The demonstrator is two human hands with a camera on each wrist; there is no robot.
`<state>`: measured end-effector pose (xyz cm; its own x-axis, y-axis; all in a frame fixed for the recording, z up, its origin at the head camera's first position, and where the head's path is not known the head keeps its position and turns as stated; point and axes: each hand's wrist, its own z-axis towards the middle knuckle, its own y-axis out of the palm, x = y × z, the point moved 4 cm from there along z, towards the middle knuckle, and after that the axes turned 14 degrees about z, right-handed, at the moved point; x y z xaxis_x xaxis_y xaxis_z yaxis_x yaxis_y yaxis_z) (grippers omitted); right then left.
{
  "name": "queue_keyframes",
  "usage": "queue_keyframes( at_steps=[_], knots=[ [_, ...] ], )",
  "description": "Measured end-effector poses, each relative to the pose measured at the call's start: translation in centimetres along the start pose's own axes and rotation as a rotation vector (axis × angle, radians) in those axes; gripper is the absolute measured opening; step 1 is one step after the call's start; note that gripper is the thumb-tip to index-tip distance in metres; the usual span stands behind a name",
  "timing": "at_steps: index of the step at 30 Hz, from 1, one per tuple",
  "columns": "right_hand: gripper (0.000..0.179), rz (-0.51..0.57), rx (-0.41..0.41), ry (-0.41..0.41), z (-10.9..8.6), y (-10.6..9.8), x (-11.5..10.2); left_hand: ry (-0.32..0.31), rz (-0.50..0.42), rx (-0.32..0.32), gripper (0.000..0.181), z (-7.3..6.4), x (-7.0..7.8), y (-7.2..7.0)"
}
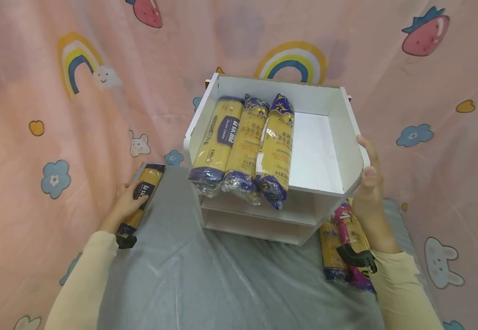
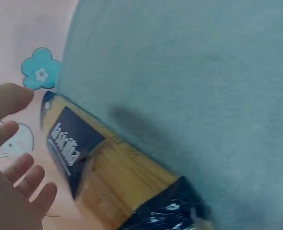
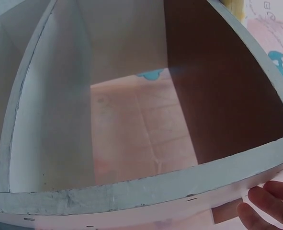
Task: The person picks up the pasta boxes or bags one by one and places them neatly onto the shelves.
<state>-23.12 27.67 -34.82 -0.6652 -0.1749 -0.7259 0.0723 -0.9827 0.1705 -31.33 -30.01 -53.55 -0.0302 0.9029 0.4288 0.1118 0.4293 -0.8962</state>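
Note:
My left hand (image 1: 128, 201) is at a dark-labelled spaghetti pack (image 1: 151, 176) lying on the grey cloth at the left. Its thumb overlaps the pack in the head view. In the left wrist view the fingers (image 2: 28, 179) are loosely spread beside the pack (image 2: 117, 177). With my right hand (image 1: 368, 192) I hold the right side wall of a white tiered shelf (image 1: 315, 151), thumb at its front edge. The right wrist view shows fingertips (image 3: 263, 203) against the outside of the panel. Three spaghetti packs (image 1: 218, 142) lie side by side in the shelf's top tier, on its left.
Two more pasta packs, one yellow and blue (image 1: 331, 247) and one pink (image 1: 356, 236), lie right of the shelf beneath my right forearm. Below the top tier are lower compartments (image 1: 255, 227). A pink patterned curtain (image 1: 173, 55) hangs behind the grey cloth (image 1: 206, 284).

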Motion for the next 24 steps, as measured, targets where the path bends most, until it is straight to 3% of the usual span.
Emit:
queue_keyframes(
  at_steps=[5,12,21,24],
  knots=[
    [0.076,-0.028,0.0,0.0,0.0,0.1,0.0,-0.048,0.021,-0.003,0.07,0.1,-0.8,1.0],
    [0.076,-0.086,-0.006,0.0,-0.1,-0.1,-0.1,-0.111,0.047,-0.069,0.075,-0.2,-1.4,1.7],
    [0.078,-0.011,-0.027,0.006,0.0,0.0,-0.1,-0.151,0.02,-0.089,0.074,-0.8,-1.7,1.7],
    [0.078,-0.039,-0.024,0.01,0.0,0.0,-0.1,-0.163,0.032,-0.131,0.074,-0.8,-1.9,2.0]
  ],
)
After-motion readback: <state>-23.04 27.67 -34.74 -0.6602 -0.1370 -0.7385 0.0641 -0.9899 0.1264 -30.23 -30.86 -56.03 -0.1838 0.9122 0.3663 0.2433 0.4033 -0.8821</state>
